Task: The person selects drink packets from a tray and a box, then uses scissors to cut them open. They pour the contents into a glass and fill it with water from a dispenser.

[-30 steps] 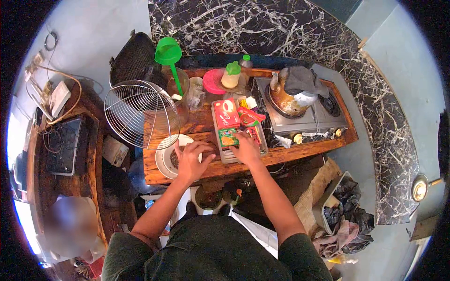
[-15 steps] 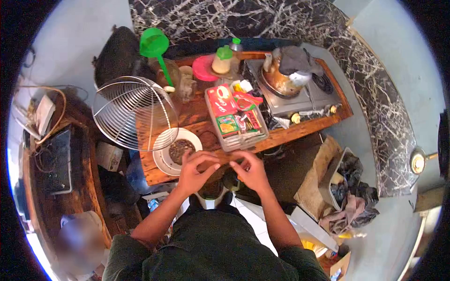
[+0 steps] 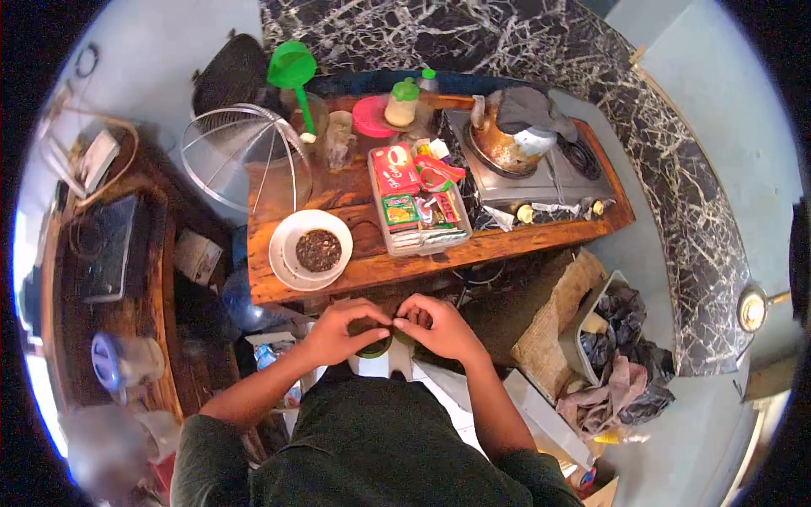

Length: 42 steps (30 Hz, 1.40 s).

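My left hand and my right hand meet at the fingertips just off the table's front edge. Thumb and fingers are drawn together on both; whatever they pinch is too small to make out. Below them shows a round dark-filled container, partly hidden by my left hand. On the wooden table, a white bowl holds dark bits in its middle. To its right stands a clear plastic box full of red and green packets.
A kettle sits on the stove at the back right. Behind the bowl are a wire basket and a green ladle. A bin with black bags stands right. At lower left is a blurred round shape.
My two hands have come closer together, fingertips now meeting. The view has shifted, so the bowl shows higher and farther left, no longer overlapped by my left hand.
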{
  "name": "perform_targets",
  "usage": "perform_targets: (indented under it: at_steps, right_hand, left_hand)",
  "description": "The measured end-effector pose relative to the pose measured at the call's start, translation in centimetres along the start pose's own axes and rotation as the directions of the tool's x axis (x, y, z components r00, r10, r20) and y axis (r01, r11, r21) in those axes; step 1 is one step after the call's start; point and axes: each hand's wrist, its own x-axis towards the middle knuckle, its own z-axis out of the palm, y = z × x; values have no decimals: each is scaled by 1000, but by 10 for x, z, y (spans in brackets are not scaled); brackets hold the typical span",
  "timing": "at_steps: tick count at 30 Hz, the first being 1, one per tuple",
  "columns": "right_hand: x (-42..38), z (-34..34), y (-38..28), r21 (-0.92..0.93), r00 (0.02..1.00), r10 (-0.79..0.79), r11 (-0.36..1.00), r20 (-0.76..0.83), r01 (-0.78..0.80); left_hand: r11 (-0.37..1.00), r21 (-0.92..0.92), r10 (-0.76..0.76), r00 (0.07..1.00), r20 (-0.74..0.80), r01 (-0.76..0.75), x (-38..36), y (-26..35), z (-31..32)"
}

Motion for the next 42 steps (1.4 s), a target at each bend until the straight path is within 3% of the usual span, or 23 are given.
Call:
perform_targets:
  at_steps: [4,6,8,10,11,13,15,17,20,22,23,28,30,32,34,35,38,40,42]
  right_hand:
    - [-14,4,4,-94,989,-142,985,52,146]
    - [-25,2,5,-324,959,-23,938,284,119]
    - [-36,1,14,-371,908,9,914,420,162]
    - [-45,1,15,-457,715,159,855,681,246]
    - [-49,6,20,-451,681,143,841,718,299]
    - [-57,18,31,-446,608,168,827,776,341]
    - [-61,35,42,-445,562,194,824,804,351]
    - [-59,55,28,-412,450,175,757,876,507]
    - [-61,91,0,-328,315,141,654,938,682]
    - [-67,117,-12,-319,307,156,727,939,608]
    - [-73,130,-17,-303,326,117,734,938,607]
    - [-120,226,-62,-32,144,-135,614,980,789]
    - [-154,264,-87,-48,202,-180,622,963,781]
    - [-186,303,-98,21,119,-199,586,973,810]
    - [-214,342,-101,316,-75,-377,635,923,705]
    - [-228,360,-107,396,-176,-374,669,911,629]
    - [-263,410,-122,323,-251,-214,758,944,567]
    - [-282,431,-139,301,-291,-155,767,944,567]
    - [-296,445,-153,299,-399,-70,781,914,548]
  left_hand:
    - [977,29,-208,977,-35,209,-46,16,24]
    - [912,136,-397,917,48,387,-72,23,39]
    - [873,378,-378,917,127,308,-115,12,54]
    - [716,501,-668,683,294,485,-152,19,63]
    - [701,480,-687,678,260,527,-165,26,71]
    - [514,556,-841,511,177,654,-184,47,89]
    - [535,440,-831,542,122,721,-201,62,106]
    - [515,313,-844,537,20,798,-223,77,120]
    - [469,273,-836,521,-169,840,-263,94,140]
    - [199,-42,-980,200,5,979,-286,116,144]
    - [175,-148,-984,176,-7,973,-300,128,148]
    - [134,-271,-973,74,-220,953,-386,190,177]
    - [101,-294,-951,6,-309,950,-432,201,200]
    - [318,-199,-778,136,-613,927,-492,188,238]
    - [296,-281,-770,54,-636,913,-530,209,254]
    - [283,-268,-756,42,-653,921,-552,211,265]
    - [216,-328,-792,-32,-610,920,-590,229,282]
    - [223,-323,-796,-20,-605,920,-611,230,286]
    - [271,-331,-775,1,-633,904,-626,228,287]
